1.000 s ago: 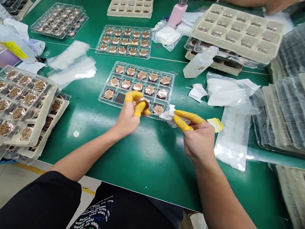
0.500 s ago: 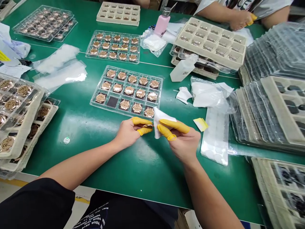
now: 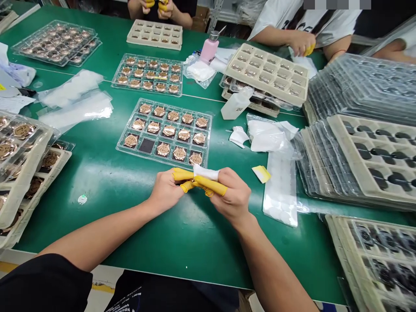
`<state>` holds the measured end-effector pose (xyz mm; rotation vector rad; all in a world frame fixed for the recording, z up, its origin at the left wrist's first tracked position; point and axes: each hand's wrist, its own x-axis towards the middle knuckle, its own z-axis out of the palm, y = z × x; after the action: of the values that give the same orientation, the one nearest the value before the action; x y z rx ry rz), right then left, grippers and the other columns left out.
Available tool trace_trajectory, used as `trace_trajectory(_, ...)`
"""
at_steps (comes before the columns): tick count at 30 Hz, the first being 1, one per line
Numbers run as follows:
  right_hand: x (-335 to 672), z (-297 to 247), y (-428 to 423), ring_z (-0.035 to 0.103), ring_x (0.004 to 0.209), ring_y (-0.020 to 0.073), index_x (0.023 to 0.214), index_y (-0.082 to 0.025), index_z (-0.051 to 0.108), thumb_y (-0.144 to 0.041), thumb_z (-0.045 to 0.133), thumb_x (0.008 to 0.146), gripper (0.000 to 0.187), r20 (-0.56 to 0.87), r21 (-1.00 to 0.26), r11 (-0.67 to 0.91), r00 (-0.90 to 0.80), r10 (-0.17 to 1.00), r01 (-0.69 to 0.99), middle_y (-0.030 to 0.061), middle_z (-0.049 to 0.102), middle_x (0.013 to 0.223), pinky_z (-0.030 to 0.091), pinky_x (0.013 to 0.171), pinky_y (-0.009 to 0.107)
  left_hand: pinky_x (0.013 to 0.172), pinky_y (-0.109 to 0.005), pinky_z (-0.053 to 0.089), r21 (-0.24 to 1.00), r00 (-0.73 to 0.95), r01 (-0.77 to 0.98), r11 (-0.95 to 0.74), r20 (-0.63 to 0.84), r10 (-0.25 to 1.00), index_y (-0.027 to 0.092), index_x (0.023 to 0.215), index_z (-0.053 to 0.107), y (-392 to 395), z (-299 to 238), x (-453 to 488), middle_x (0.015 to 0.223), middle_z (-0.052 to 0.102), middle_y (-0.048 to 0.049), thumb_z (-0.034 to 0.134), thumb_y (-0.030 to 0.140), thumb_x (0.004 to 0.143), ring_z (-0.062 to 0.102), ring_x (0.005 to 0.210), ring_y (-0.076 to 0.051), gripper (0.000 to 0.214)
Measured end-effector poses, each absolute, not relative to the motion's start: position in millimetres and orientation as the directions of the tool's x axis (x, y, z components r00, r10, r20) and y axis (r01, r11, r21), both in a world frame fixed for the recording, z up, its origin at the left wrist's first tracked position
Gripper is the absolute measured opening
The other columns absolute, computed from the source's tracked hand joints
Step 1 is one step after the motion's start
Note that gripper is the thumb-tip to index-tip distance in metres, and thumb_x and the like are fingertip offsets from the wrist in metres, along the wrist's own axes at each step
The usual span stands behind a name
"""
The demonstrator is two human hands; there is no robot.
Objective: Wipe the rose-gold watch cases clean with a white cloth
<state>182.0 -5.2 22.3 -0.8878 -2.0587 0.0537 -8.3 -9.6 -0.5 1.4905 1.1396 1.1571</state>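
Note:
My left hand [image 3: 167, 190] and my right hand [image 3: 230, 197] meet above the green table, both with yellow finger cots. The left pinches a small rose-gold metal part, now hidden between the fingers. The right hand presses a white wiping cloth [image 3: 205, 172] over it. Just beyond them lies a clear tray [image 3: 165, 132] of rose-gold round parts, with one dark cell [image 3: 146, 145] empty.
More trays of parts lie at the left edge [image 3: 22, 160] and farther back [image 3: 147, 74]. Stacked beige and clear trays [image 3: 364, 147] fill the right. A pink bottle [image 3: 209, 48], a white bottle [image 3: 235, 105] and plastic bags [image 3: 281, 186] lie about. Other people's hands [image 3: 300, 43] work across the table.
My left hand lifted a part from the tray and drew it towards me. My right hand brought the cloth onto it, and the two hands now touch. The camera tilted up.

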Motion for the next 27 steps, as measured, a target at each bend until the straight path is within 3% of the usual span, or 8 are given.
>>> trace_trajectory(4, 180.9, 21.1, -3.2, 0.054, 0.076, 0.0175, 0.103, -0.031, 0.079, -0.006, 0.063, 0.084, 0.036, 0.688, -0.330, 0.732, -0.379, 0.619, 0.596, 0.0006, 0.060, 0.067, 0.045, 0.062, 0.030, 0.080, -0.034, 0.062, 0.991, 0.131, 0.092, -0.102, 0.089, 0.987, 0.027, 0.091, 0.084, -9.1, -0.8, -8.7, 0.091, 0.079, -0.0041, 0.080, 0.027, 0.078, 0.074, 0.085, -0.021, 0.014)
trace_trajectory(9, 188.7, 19.8, -0.1, 0.054, 0.078, 0.0194, 0.108, -0.033, 0.079, -0.005, 0.061, 0.085, 0.041, 0.669, -0.370, 0.681, -0.328, 0.667, 0.632, 0.0009, 0.060, 0.065, 0.050, 0.066, 0.033, 0.091, -0.037, 0.064, 0.996, 0.115, -0.082, 0.032, -0.023, 0.993, 0.025, 0.097, 0.082, -8.7, -2.7, -5.1, 0.103, 0.079, -0.0050, 0.083, 0.032, 0.075, 0.077, 0.094, -0.022, 0.023)
trace_trajectory(15, 182.3, 17.7, -1.7, 0.057, 0.082, 0.0195, 0.098, -0.030, 0.080, -0.005, 0.065, 0.084, 0.033, 0.670, -0.373, 0.706, -0.352, 0.654, 0.602, 0.0027, 0.067, 0.075, 0.052, 0.069, 0.034, 0.082, -0.033, 0.064, 0.989, 0.140, 0.140, -0.048, 0.029, 0.990, 0.026, 0.094, 0.084, -8.4, -0.4, -10.0, 0.092, 0.078, -0.0045, 0.079, 0.024, 0.076, 0.075, 0.087, -0.021, 0.019)
trace_trajectory(22, 184.8, 14.5, 3.2, 0.054, 0.077, 0.0192, 0.100, -0.029, 0.080, -0.004, 0.061, 0.085, 0.035, 0.689, -0.390, 0.659, -0.271, 0.672, 0.643, 0.0011, 0.060, 0.063, 0.051, 0.065, 0.033, 0.093, -0.035, 0.064, 0.998, 0.109, -0.031, 0.047, -0.043, 0.993, 0.024, 0.100, 0.082, -8.1, -4.2, -7.2, 0.105, 0.078, -0.0053, 0.080, 0.028, 0.077, 0.076, 0.096, -0.021, 0.023)
trace_trajectory(27, 179.5, 11.8, 1.7, 0.056, 0.083, 0.0197, 0.092, -0.029, 0.080, -0.002, 0.062, 0.082, 0.035, 0.695, -0.351, 0.701, -0.329, 0.639, 0.621, 0.0020, 0.065, 0.068, 0.051, 0.067, 0.033, 0.082, -0.032, 0.064, 0.990, 0.120, 0.137, -0.023, 0.007, 0.993, 0.023, 0.093, 0.082, -7.7, -0.7, -9.8, 0.092, 0.078, -0.0044, 0.078, 0.022, 0.075, 0.075, 0.085, -0.020, 0.018)
